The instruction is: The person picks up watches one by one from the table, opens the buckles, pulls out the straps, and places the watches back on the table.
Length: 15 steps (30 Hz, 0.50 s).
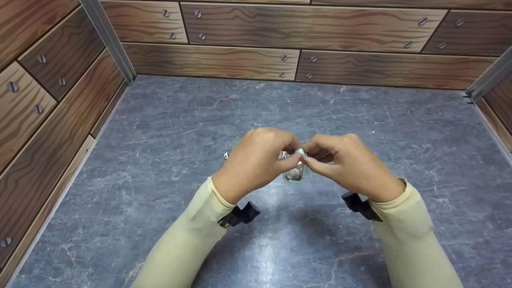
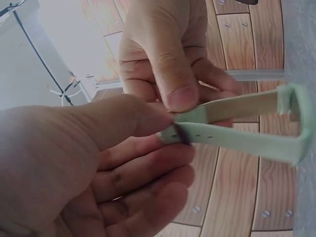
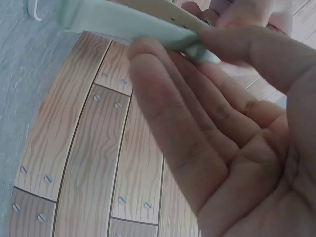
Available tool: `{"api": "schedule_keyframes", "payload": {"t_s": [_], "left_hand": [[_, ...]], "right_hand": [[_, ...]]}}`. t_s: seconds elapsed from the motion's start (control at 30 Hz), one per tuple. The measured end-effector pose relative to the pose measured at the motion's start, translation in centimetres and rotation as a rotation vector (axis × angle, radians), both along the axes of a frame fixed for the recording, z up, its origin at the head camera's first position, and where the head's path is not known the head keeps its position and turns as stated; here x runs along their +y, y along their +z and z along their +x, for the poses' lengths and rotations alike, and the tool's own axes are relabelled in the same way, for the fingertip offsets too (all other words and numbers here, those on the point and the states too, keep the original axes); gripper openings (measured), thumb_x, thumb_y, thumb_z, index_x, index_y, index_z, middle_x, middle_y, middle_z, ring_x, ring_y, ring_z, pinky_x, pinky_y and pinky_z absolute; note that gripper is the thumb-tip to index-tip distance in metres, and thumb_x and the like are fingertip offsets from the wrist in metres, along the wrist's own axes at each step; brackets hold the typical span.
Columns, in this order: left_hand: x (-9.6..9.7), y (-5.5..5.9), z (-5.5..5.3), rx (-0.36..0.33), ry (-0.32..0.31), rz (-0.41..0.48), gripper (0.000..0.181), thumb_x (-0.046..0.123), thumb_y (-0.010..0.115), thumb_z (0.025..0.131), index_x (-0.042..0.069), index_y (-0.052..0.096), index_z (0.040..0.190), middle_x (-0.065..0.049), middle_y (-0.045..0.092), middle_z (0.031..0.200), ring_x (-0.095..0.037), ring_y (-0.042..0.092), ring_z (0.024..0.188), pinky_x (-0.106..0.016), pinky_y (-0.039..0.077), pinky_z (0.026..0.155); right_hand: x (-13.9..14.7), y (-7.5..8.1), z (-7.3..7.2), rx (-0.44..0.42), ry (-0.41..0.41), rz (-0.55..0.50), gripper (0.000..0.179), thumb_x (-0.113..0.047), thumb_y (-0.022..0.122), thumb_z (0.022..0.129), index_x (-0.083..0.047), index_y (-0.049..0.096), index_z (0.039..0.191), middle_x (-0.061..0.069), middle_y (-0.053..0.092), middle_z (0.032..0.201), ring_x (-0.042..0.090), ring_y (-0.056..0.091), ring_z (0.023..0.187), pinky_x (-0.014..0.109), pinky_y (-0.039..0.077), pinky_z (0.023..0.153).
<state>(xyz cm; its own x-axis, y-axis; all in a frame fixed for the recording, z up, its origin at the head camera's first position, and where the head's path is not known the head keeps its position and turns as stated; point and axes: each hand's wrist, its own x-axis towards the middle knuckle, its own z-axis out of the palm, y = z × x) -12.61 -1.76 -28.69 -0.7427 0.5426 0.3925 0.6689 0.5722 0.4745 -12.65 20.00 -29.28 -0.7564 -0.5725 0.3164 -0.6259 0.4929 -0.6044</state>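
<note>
A pale green wristwatch [image 1: 294,174] hangs between the two hands, its round face lowest in the head view. Its strap [image 2: 247,142] is bent into a long loop, with small holes along one half. My left hand [image 1: 256,160] pinches the holed half near its end between thumb and fingers. My right hand [image 1: 346,166] comes in from the other side and pinches the strap ends with thumb and forefinger, fingertips close against the left ones. In the right wrist view, the right hand's other fingers [image 3: 163,113] are stretched out below the strap. The fingertips hide the buckle area.
A small shiny object [image 1: 227,155] shows on the grey marbled table [image 1: 180,116], partly hidden behind the left hand. Wood-patterned panels [image 1: 240,28] wall the back and sides. Each wrist carries a black camera mount [image 1: 240,215].
</note>
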Motion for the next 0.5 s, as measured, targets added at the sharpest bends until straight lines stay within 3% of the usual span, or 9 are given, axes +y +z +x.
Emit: {"api": "schedule_keyframes", "payload": {"t_s": [0.17,0.33,0.5], "left_hand": [[0.3,-0.1,0.0,-0.065,0.0,0.214,0.009,0.013,0.069,0.098,0.011,0.078,0.097,0.004,0.077,0.09,-0.003,0.069,0.081,-0.018,0.055,0.071],[0.7,-0.2,0.1,-0.156,-0.009,0.448,0.009,0.011,0.069,0.098,0.007,0.077,0.099,0.002,0.076,0.087,-0.001,0.069,0.081,-0.02,0.059,0.072],[1.1,-0.3,0.3,-0.189,0.012,0.55,0.009,0.01,0.069,0.098,0.005,0.076,0.099,0.0,0.076,0.086,-0.004,0.071,0.076,-0.023,0.06,0.071]], "right_hand": [[0.1,0.3,0.2,-0.049,-0.028,-0.135,0.009,-0.002,0.073,0.095,-0.01,0.075,0.1,-0.003,0.077,0.093,0.011,0.073,0.078,0.025,0.06,0.071],[0.0,0.6,0.4,-0.06,-0.055,-0.259,0.01,0.003,0.073,0.094,-0.005,0.075,0.1,0.0,0.077,0.094,0.015,0.074,0.078,0.024,0.06,0.07],[-0.1,0.8,0.6,-0.081,-0.079,-0.317,0.009,0.003,0.073,0.094,-0.004,0.074,0.1,0.001,0.077,0.096,0.018,0.075,0.08,0.026,0.061,0.072]]}}
